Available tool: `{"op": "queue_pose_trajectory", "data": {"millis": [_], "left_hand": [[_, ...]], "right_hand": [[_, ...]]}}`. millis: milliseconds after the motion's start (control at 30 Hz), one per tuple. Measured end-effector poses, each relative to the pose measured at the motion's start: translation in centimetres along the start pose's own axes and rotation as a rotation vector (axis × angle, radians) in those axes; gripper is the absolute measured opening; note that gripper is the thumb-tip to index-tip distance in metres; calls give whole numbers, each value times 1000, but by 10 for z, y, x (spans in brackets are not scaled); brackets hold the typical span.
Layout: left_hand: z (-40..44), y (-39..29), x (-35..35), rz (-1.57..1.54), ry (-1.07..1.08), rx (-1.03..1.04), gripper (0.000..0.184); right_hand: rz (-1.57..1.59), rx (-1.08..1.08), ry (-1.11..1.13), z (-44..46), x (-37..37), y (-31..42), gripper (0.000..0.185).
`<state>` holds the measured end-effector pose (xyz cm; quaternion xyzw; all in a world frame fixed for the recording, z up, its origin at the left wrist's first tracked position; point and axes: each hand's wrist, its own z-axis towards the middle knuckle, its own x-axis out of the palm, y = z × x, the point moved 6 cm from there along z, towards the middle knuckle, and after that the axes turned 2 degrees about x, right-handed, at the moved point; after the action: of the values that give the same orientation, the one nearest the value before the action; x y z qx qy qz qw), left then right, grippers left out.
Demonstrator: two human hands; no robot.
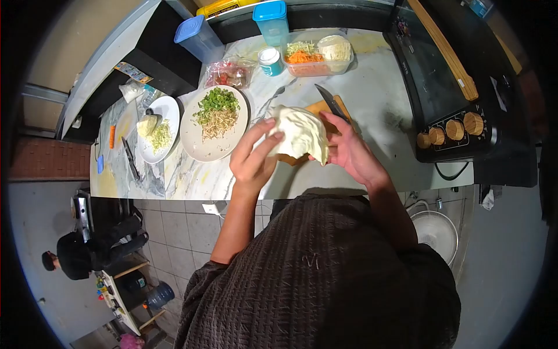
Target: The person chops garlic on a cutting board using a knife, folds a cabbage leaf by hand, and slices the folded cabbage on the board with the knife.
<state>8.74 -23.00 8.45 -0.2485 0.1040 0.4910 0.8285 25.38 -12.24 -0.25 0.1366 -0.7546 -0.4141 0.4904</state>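
A pale, crinkled leafy piece, like cabbage leaf point(299, 132), is held up between both hands. My left hand point(254, 152) grips its left edge with curled fingers. On the right edge, my right hand point(351, 152) has its fingers around the piece, some hidden behind it. Beneath and behind it lies a wooden cutting board point(344, 108), mostly covered. A dark-bladed knife point(332, 102) rests on the board, just beyond my right hand. To the left, a round plate point(195, 142) holds chopped greens point(218, 104) and sprouts point(220, 126).
An oval plate point(156, 152) with shreds and another knife point(131, 158) are at left. Behind stand a clear container point(308, 70) of shredded vegetables, a white-lidded jar point(270, 61) and a bag point(228, 72). An oven point(459, 131) is at right. A person point(78, 256) is far left.
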Motion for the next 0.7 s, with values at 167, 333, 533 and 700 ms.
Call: {"op": "queue_pose_trajectory", "data": {"millis": [167,333,533,700], "left_hand": [[0,-10,19,-205,160,-34,33],[1,-20,27,-568,121,-264,25],[-22,-2,43,-990,55,-728,37],[-36,3,48,-933,271,-876,36]], "right_hand": [[-153,-154,-168,-2,8,24,55],[-301,-302,-331,-5,-6,31,57],[-310,-381,-199,0,-12,29,59],[-331,-427,-215,-1,-13,31,66]]}}
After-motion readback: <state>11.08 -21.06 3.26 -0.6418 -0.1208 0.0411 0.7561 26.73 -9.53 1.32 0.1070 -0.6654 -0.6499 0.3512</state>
